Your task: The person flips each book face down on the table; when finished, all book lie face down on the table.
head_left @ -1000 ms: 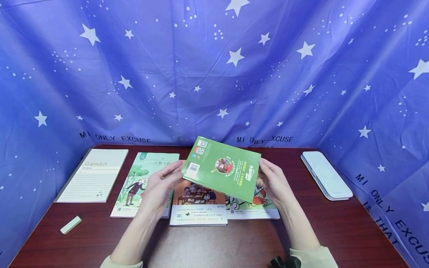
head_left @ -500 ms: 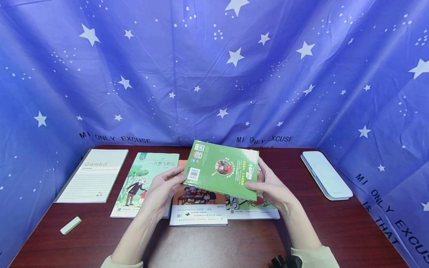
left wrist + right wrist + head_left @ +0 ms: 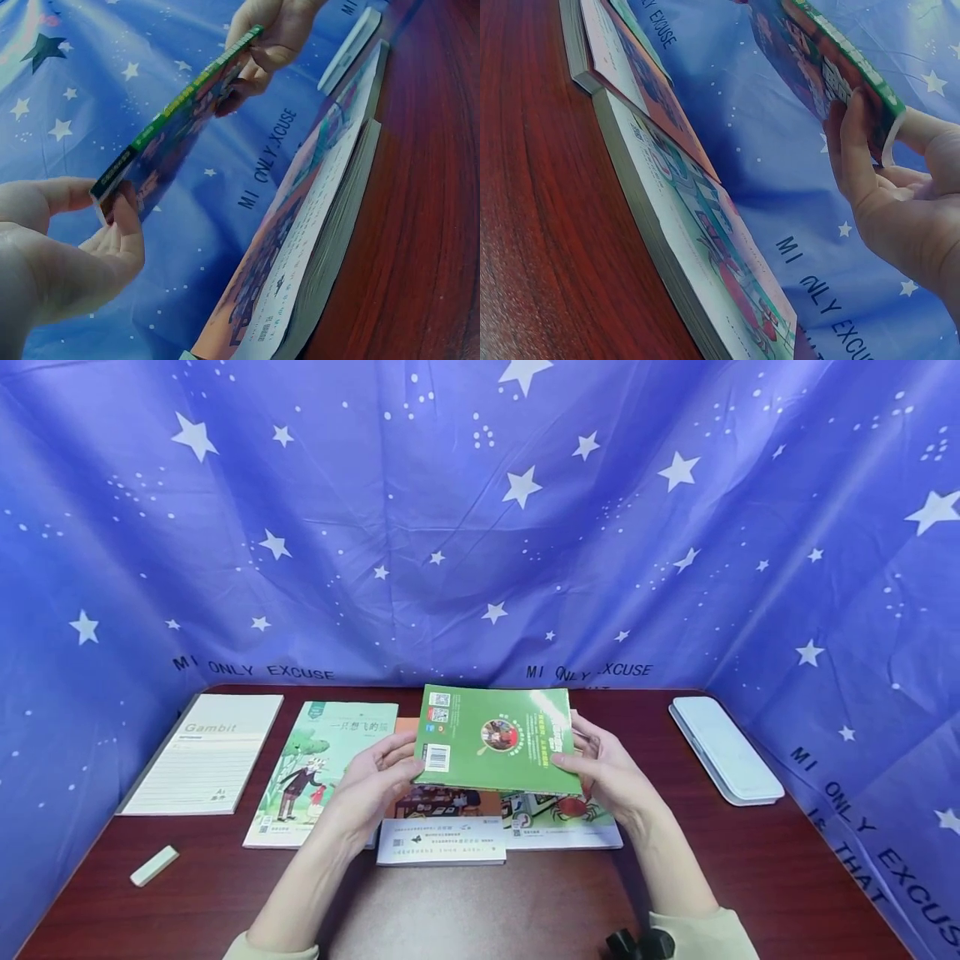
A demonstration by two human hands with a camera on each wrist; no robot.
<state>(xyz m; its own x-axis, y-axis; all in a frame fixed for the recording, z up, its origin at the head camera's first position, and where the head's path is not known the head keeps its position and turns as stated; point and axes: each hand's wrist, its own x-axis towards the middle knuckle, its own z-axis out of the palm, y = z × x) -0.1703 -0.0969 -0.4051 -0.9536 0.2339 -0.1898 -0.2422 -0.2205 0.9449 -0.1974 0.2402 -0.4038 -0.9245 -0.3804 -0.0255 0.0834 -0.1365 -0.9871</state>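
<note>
Both hands hold a thin green book (image 3: pixel 472 739) in the air, its back cover with barcode facing up in the head view. At its left edge, my left hand (image 3: pixel 378 781) pinches it between thumb and fingers. My right hand (image 3: pixel 611 772) grips the right edge, thumb on top and fingers beneath. In the left wrist view the green spine (image 3: pixel 180 105) runs between the two hands. Under the raised book lie an orange-covered book (image 3: pixel 442 843) and a book with a red crab (image 3: pixel 573 810), both partly hidden. A pale green book (image 3: pixel 300 777) lies partly behind my left forearm.
A Gambit notebook (image 3: pixel 206 760) lies at the far left of the brown table (image 3: pixel 480 910), with a small white eraser-like block (image 3: pixel 154 866) in front of it. On the right sits a white case (image 3: pixel 727 750). A blue star-patterned curtain (image 3: pixel 465 527) surrounds the table.
The green book has levelled from its slant, its far edge tipping lower and its right end coming slightly left. My right thumb has come onto the cover. Both hands keep holding it.
</note>
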